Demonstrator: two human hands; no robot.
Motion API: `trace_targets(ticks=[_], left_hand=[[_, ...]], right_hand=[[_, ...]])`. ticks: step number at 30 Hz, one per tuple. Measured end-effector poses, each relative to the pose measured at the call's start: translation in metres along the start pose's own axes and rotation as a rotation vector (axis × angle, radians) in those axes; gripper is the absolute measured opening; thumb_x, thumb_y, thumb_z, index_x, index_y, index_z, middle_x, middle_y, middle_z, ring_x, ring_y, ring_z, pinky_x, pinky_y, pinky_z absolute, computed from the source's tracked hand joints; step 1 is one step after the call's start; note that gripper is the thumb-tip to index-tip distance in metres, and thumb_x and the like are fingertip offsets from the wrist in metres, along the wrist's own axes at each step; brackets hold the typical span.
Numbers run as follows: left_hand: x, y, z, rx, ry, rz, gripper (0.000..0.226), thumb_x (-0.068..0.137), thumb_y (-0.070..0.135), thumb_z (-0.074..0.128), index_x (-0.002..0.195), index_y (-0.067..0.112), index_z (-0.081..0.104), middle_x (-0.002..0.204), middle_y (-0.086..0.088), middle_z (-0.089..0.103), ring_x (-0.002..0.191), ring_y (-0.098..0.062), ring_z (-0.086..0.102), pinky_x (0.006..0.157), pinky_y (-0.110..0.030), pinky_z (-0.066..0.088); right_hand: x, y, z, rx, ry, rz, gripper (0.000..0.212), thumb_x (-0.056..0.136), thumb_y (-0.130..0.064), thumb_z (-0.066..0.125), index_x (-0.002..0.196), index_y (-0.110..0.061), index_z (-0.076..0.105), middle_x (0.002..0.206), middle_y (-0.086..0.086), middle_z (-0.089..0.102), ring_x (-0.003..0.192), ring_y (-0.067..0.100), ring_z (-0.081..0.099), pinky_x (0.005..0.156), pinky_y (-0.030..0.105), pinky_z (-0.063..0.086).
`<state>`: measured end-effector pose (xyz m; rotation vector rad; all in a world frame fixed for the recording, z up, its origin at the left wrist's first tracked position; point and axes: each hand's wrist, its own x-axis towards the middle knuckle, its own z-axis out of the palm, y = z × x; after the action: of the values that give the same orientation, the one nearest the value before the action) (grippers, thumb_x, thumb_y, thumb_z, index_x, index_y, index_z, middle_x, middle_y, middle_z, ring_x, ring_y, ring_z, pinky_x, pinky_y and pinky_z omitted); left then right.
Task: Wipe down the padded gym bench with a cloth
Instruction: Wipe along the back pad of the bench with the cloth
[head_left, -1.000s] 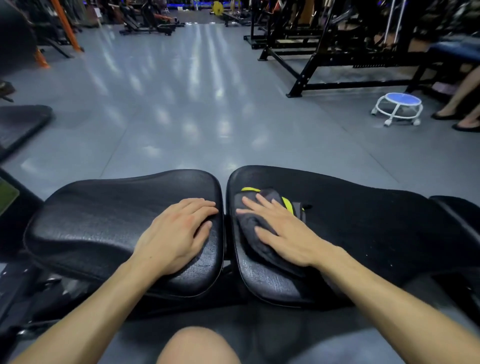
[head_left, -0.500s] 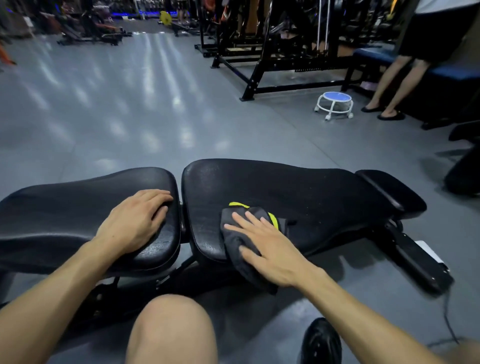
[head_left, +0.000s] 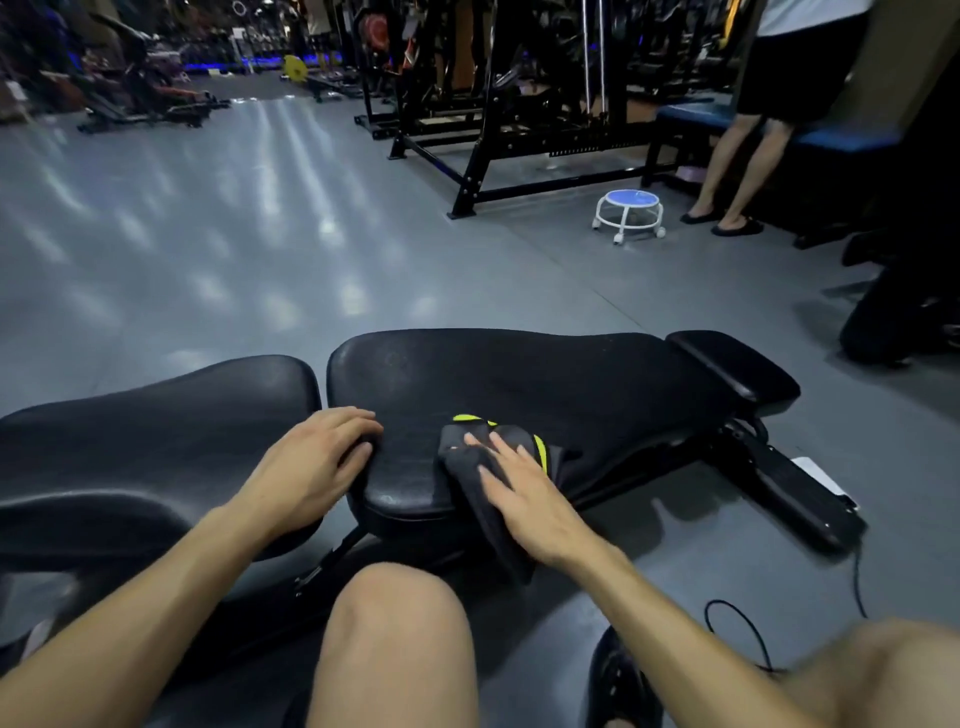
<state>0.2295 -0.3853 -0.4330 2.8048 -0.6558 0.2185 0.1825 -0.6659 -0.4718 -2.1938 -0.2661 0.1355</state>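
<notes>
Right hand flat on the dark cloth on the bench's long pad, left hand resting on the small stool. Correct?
Not quite. The head view shows the left hand at the gap between the bench pads, not on the stool. The right hand does lie flat on the cloth.

The gym bench (head_left: 545, 395) is black and padded, split into 2 cushions with a narrow gap between. A dark cloth (head_left: 480, 499) with yellow-green trim lies on the right cushion's near edge, draping over it.

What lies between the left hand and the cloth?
Head view: only bare black bench pad separates the left hand from the cloth.
</notes>
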Motion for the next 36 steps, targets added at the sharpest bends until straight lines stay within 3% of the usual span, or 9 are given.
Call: trace_targets(ticks=[3, 6, 9, 11, 17, 22, 27, 31, 36], left_hand=[[0.013, 0.015, 0.008, 0.008, -0.059, 0.039, 0.03, 0.103, 0.033, 0.049, 0.124, 0.023, 0.067, 0.14, 0.006, 0.059, 0.131, -0.017, 0.052, 0.11, -0.033, 0.042], [0.022, 0.024, 0.013, -0.007, -0.077, 0.031, 0.038, 0.099, 0.039, 0.044, 0.125, 0.022, 0.067, 0.141, 0.004, 0.059, 0.132, -0.018, 0.052, 0.111, -0.035, 0.042], [0.03, 0.031, 0.022, -0.026, -0.074, 0.026, 0.045, 0.096, 0.044, 0.039, 0.124, 0.022, 0.067, 0.139, 0.005, 0.06, 0.13, -0.018, 0.053, 0.11, -0.037, 0.043], [0.037, 0.031, 0.029, -0.035, -0.079, 0.026, 0.048, 0.096, 0.048, 0.036, 0.124, 0.022, 0.066, 0.139, 0.004, 0.06, 0.13, -0.019, 0.053, 0.111, -0.038, 0.043], [0.044, 0.025, 0.039, -0.092, -0.043, 0.038, 0.05, 0.095, 0.051, 0.035, 0.127, 0.027, 0.064, 0.141, 0.009, 0.059, 0.133, -0.014, 0.05, 0.113, -0.035, 0.039], [0.044, 0.023, 0.048, -0.121, 0.011, -0.001, 0.049, 0.094, 0.045, 0.037, 0.132, 0.026, 0.061, 0.139, 0.01, 0.06, 0.134, -0.011, 0.048, 0.114, -0.032, 0.037], [0.046, 0.023, 0.05, -0.116, 0.026, -0.002, 0.045, 0.094, 0.041, 0.04, 0.133, 0.028, 0.06, 0.138, 0.013, 0.06, 0.135, -0.008, 0.046, 0.114, -0.029, 0.035], [0.047, 0.022, 0.05, -0.11, 0.037, -0.003, 0.043, 0.094, 0.039, 0.041, 0.132, 0.029, 0.059, 0.137, 0.014, 0.06, 0.135, -0.008, 0.047, 0.113, -0.03, 0.035], [0.045, 0.022, 0.051, -0.121, 0.05, -0.007, 0.042, 0.096, 0.036, 0.042, 0.133, 0.028, 0.06, 0.138, 0.012, 0.06, 0.135, -0.009, 0.047, 0.114, -0.03, 0.035]], right_hand=[[-0.009, 0.001, -0.046, 0.49, 0.16, 0.138, 0.033, 0.099, -0.041, 0.043, 0.104, -0.021, 0.069, 0.099, -0.012, 0.076, 0.1, -0.002, 0.066, 0.093, 0.028, 0.045], [-0.023, 0.008, -0.104, 0.785, 0.421, 0.253, 0.047, 0.107, -0.032, 0.037, 0.08, -0.017, 0.073, 0.074, -0.007, 0.076, 0.072, 0.005, 0.071, 0.069, 0.021, 0.054], [-0.029, 0.012, -0.146, 0.827, 0.584, 0.202, 0.052, 0.104, -0.044, 0.04, 0.081, -0.019, 0.079, 0.087, -0.001, 0.078, 0.086, 0.013, 0.073, 0.075, 0.025, 0.056], [-0.02, 0.016, -0.144, 0.487, 0.58, 0.196, 0.052, 0.095, -0.055, 0.04, 0.105, -0.018, 0.076, 0.106, 0.004, 0.077, 0.105, 0.021, 0.07, 0.092, 0.036, 0.053], [0.005, 0.031, -0.019, -0.498, 0.045, -0.036, 0.067, 0.098, -0.069, 0.016, 0.156, -0.04, 0.031, 0.169, -0.007, 0.015, 0.157, 0.02, 0.002, 0.126, 0.041, -0.002], [0.05, 0.074, -0.054, -0.419, 0.111, 0.044, 0.067, 0.095, -0.071, 0.007, 0.151, -0.049, 0.035, 0.165, -0.018, 0.02, 0.155, 0.014, 0.011, 0.125, 0.039, 0.007], [0.107, 0.088, -0.077, -0.56, 0.151, 0.389, 0.071, 0.096, -0.071, 0.013, 0.158, -0.038, 0.025, 0.17, -0.002, 0.01, 0.155, 0.033, 0.01, 0.124, 0.05, 0.009], [0.074, 0.046, -0.034, -0.59, 0.063, 0.245, 0.115, 0.073, -0.097, 0.022, 0.162, -0.028, 0.004, 0.169, -0.003, -0.01, 0.156, 0.027, -0.012, 0.126, 0.046, -0.005], [0.07, 0.05, -0.045, -0.53, -0.005, 0.146, 0.084, 0.094, -0.071, 0.041, 0.161, -0.034, 0.008, 0.17, -0.007, -0.005, 0.156, 0.019, -0.008, 0.126, 0.041, -0.001]])
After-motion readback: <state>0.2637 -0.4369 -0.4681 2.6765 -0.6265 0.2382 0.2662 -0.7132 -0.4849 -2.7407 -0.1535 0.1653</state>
